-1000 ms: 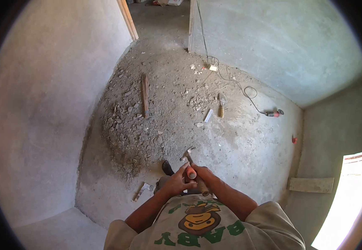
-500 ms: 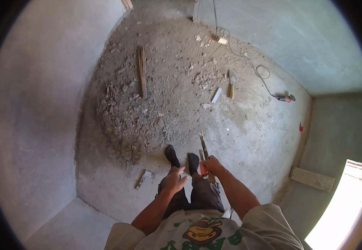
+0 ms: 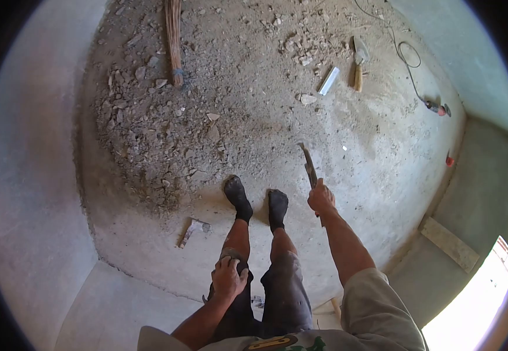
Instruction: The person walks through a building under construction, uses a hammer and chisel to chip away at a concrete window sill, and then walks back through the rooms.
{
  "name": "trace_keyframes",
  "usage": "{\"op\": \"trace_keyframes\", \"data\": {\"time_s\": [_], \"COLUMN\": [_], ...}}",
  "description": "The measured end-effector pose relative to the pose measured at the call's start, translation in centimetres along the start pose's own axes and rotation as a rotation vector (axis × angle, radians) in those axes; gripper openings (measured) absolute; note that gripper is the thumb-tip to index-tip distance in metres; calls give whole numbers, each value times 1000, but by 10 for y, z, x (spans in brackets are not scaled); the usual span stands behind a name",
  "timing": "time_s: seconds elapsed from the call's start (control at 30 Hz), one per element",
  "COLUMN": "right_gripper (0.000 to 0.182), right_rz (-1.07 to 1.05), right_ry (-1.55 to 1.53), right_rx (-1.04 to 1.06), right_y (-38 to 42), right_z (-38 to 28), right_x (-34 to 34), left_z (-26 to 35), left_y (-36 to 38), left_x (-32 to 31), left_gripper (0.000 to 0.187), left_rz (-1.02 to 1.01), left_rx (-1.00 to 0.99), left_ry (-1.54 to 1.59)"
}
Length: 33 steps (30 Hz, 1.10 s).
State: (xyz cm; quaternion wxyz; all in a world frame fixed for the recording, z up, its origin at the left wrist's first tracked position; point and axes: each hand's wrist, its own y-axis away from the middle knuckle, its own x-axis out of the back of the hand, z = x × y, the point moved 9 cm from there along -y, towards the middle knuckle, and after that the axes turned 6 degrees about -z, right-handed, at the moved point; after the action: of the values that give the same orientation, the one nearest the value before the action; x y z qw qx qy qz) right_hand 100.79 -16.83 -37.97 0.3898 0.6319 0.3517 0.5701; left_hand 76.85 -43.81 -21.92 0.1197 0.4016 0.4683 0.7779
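My right hand [image 3: 322, 198] is closed round a long, thin tool [image 3: 309, 166], whose tip points up and left over the floor. The tool's exact kind is hard to make out. My left hand [image 3: 229, 277] rests on my left knee with its fingers spread and nothing visible in it. Both feet, in dark socks, are on the floor beyond the knees. A hatchet-like tool [image 3: 192, 231] lies on the floor to the left of my left foot.
Rubble [image 3: 149, 134] covers the floor ahead and left. A stick bundle [image 3: 174, 44], a metal piece [image 3: 329, 81], a trowel [image 3: 359, 63] and a corded grinder [image 3: 438, 108] lie farther off. A board [image 3: 450, 244] stands by the right wall.
My left hand has come down onto my knee. My right hand has moved forward and right with the tool. The view has tilted lower, and my knees are more bent.
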Motion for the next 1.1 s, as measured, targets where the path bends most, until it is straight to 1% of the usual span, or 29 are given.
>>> {"op": "trace_keyframes", "data": {"time_s": [0.03, 0.1, 0.13, 0.2, 0.23, 0.3, 0.37, 0.43, 0.47, 0.5, 0.53, 0.57, 0.6, 0.63, 0.67, 0.7, 0.77, 0.8, 0.83, 0.9, 0.93, 1.0, 1.03, 1.07, 1.1], "right_gripper": [29, 38, 38, 53, 53, 62, 57, 55, 55, 54, 54, 54, 53, 53, 51, 50, 51, 50, 49, 44, 43, 41, 40, 40, 39], "right_rz": [-2, 70, 70, 193, 190, 55, 126, -67, -49, -98, -148, -132, -105, -70, -78, -84, -173, -136, -99, -4, -52, -159, -216, -188, -88], "right_ry": [-9, -18, -30, 91, 87, -78, -61, -223, -225, -267, -305, -295, -319, -341, -327, -313, -459, -467, -476, -395, -430, -482, -498, -480, -470], "right_rx": [-4, -38, -44, -111, -121, 16, 149, 155, 165, 158, 154, 169, 217, 274, 280, 290, 362, 419, 476, 611, 630, 675, 702, 732, 810], "right_y": [-9, -20, -25, -21, -17, -14, 8, 49, 61, 74, 86, 100, 114, 127, 137, 149, 156, 174, 198, 250, 276, 333, 357, 372, 383], "right_z": [-1, 0, 2, 12, 14, 3, -20, -61, -74, -85, -96, -108, -123, -140, -151, -163, -185, -207, -228, -270, -287, -319, -334, -345, -354], "right_x": [-3, -3, -12, -25, -36, -68, -76, -45, -34, -31, -27, -17, -4, 14, 26, 39, 48, 70, 96, 147, 168, 211, 230, 249, 269], "left_z": [2, 8, 9, 7, 6, 5, 8, 1, -2, 3, 14, 27, 38, 54, 71, 80, 90, 98, 102, 108, 107, 120, 117, 114, 117], "left_y": [-3, -5, -5, -8, -7, -8, -11, -25, -36, -44, -55, -60, -61, -63, -65, -63, -68, -58, -50, -22, -12, 13, 19, 17, 14], "left_x": [3, 8, 9, 5, 3, 3, 2, -4, -6, 7, 24, 42, 61, 84, 112, 138, 173, 204, 232, 293, 327, 379, 405, 419, 430], "left_gripper": [40, 37, 37, 37, 37, 37, 37, 37, 38, 38, 39, 40, 40, 40, 40, 38, 38, 39, 38, 37, 37, 37, 37, 38, 39], "left_rz": [-4, 14, 38, 22, 9, 11, 31, -24, 75, 98, 109, 118, 143, 131, 128, 108, 115, 73, 70, -29, 12, -3, 36, -146, -338], "left_rx": [-3, -9, -31, -31, -26, -34, -42, -19, -152, -162, -202, -240, -247, -303, -368, -334, -395, -440, -430, -438, -467, -699, -722, -688, -647], "left_ry": [-9, -2, -10, -24, -25, -28, -17, -45, 45, 45, 192, 342, 352, 446, 536, 620, 610, 756, 691, 710, 696, 529, 522, 722, 914]}}
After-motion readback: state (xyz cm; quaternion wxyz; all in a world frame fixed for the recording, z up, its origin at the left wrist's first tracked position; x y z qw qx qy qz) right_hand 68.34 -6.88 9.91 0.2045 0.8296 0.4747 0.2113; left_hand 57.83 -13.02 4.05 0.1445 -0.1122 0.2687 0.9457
